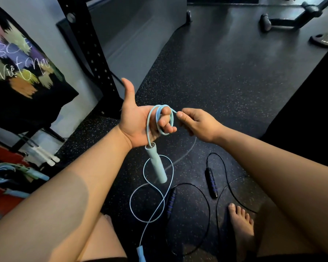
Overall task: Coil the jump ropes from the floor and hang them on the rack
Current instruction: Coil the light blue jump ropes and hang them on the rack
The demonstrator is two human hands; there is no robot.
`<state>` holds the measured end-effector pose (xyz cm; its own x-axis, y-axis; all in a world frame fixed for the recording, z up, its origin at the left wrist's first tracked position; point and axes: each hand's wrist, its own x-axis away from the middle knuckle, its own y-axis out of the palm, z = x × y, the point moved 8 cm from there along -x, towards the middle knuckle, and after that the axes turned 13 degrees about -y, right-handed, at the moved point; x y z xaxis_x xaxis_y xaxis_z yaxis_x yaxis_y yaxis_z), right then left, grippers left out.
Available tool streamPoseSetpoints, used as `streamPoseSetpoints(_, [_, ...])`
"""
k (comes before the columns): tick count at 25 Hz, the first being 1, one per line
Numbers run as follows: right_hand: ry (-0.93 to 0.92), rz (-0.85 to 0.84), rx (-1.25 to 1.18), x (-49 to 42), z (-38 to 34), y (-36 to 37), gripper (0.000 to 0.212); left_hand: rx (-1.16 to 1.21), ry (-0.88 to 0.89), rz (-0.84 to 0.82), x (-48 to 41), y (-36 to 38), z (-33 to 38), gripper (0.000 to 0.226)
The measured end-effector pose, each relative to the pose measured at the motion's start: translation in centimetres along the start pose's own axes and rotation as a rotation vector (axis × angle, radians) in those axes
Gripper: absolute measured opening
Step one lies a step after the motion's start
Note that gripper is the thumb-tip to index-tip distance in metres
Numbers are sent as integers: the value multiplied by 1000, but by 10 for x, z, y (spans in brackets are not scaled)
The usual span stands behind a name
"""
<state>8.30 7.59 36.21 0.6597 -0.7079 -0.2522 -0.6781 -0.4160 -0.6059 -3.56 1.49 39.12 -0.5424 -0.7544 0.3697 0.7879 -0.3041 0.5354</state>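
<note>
A light blue jump rope (149,197) is partly wound around the curled fingers of my left hand (138,120), palm up with the thumb raised. One pale blue handle (156,164) dangles below that palm. My right hand (195,122) pinches the cord just right of the left fingers. The remaining blue cord lies in loops on the floor, ending at a second blue handle (141,252) by my knee. A black jump rope (209,205) with two dark, purple-banded handles (211,182) lies loose on the floor to the right. The black perforated rack upright (95,59) stands behind my left hand.
Coiled blue and white ropes (17,173) hang or rest at the lower left, near a red surface. A black printed cloth (21,72) hangs at the left. My bare foot (240,224) rests beside the black rope. A dumbbell (265,21) and a weight plate (324,39) lie at the far right.
</note>
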Motion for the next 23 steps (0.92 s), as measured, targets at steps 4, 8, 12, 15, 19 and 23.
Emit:
streamPoseSetpoints(4, [64, -98, -21, 4, 9, 14, 33, 201, 134, 27, 2, -15, 12, 123])
streamPoseSetpoints(8, [99, -223, -21, 4, 3, 26, 30, 279, 249, 25, 3, -21, 22, 130])
streamPoseSetpoints(12, [66, -347, 104, 5, -17, 28, 28, 354, 312, 132, 4, -34, 28, 138])
streamPoseSetpoints(15, [-37, -311, 178, 3, -36, 19, 29, 274, 287, 325, 1, -49, 27, 132])
streamPoseSetpoints(19, [-212, -200, 240, -3, -55, 4, 29, -115, 56, 498, -13, -51, 3, 129])
streamPoseSetpoints(23, [-258, -139, 246, -7, -60, -4, 39, -386, -153, 343, -26, -29, -27, 136])
